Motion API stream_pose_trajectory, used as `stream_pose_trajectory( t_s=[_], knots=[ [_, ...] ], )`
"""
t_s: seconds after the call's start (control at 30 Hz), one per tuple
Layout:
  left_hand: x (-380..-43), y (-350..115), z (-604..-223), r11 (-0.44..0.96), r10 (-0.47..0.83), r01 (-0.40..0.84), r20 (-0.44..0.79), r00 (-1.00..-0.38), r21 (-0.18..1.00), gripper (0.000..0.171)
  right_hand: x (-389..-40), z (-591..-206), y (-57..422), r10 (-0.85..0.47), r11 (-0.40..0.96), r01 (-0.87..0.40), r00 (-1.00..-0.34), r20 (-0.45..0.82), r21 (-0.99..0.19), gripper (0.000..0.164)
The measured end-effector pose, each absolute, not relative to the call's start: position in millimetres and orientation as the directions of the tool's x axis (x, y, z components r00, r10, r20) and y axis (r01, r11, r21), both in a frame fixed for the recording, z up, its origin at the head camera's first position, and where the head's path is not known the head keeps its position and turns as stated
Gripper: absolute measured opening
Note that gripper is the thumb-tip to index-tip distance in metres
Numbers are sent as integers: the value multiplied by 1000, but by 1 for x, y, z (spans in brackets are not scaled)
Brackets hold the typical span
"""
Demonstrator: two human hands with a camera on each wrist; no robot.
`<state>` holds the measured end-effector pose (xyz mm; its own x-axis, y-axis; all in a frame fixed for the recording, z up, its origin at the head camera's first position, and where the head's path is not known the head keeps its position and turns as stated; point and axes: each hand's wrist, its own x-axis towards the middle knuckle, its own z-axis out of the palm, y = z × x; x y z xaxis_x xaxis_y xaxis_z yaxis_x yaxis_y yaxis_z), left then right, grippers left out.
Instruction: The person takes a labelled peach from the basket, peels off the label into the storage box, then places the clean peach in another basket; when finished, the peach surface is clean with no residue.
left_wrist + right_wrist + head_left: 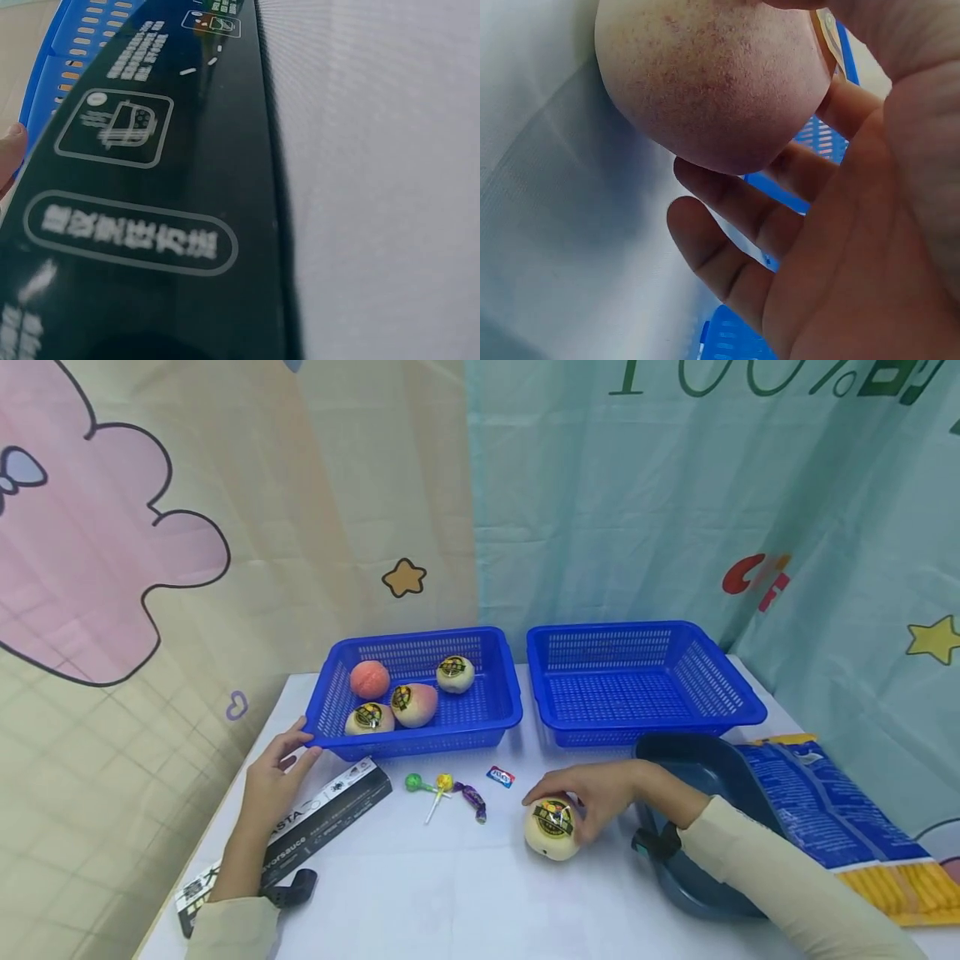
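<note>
Cream sleeve point(795, 881) of the right arm crosses the dark tray point(701, 889). Right hand point(600, 791): fingers and thumb curved around one labelled peach point(551, 831) at the white table point(420, 893), right of the candies point(472, 800). Left hand point(276, 775): fingers loosely extended, holding nothing clear of the table, touching the left blue basket point(435, 742) at its near-left corner.

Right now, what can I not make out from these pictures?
Head view: part of the dark tray, behind the right sleeve.
Head view: print on the purple sweet, too small.
Left wrist view: small print on the black box, blurred.
Right wrist view: round fruit, partly cut off by the upper edge.
</note>
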<state>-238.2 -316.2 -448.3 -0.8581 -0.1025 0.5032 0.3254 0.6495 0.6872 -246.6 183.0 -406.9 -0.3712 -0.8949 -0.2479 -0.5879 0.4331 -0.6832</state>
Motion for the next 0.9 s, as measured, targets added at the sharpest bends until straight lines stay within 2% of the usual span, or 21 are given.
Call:
stream_pose_trajectory(
  t_s=[0.07, 0.17, 0.3, 0.47, 0.7, 0.8, 0.9],
  knots=[
    [-238, -317, -448, 654, -103, 322, 503, -858, 684, 26, -246, -405, 183, -882, 458, -579, -394, -259, -675, 82],
    [-238, -316, -448, 659, -108, 308, 492, -864, 686, 27, -243, -402, 183, -837, 528, -551, -466, -286, -646, 86],
    [-237, -316, -447, 660, -112, 297, 481, -870, 690, 28, -240, -397, 186, -780, 600, -527, -552, -294, -602, 80],
    [-237, -315, -445, 653, -94, 322, 495, -864, 686, 28, -239, -396, 190, -764, 620, -536, -579, -285, -573, 68],
    [-237, -318, -441, 677, -57, 336, 502, -863, 655, 27, -234, -395, 189, -721, 663, -492, -623, -304, -565, 77],
    [-238, -316, -438, 685, -39, 392, 568, -822, 614, 27, -231, -394, 191, -709, 672, -475, -634, -308, -568, 81],
    [-239, -310, -432, 686, -39, 502, 715, -698, 527, 29, -227, -390, 198, -702, 676, -464, -641, -310, -572, 84]
  ],
)
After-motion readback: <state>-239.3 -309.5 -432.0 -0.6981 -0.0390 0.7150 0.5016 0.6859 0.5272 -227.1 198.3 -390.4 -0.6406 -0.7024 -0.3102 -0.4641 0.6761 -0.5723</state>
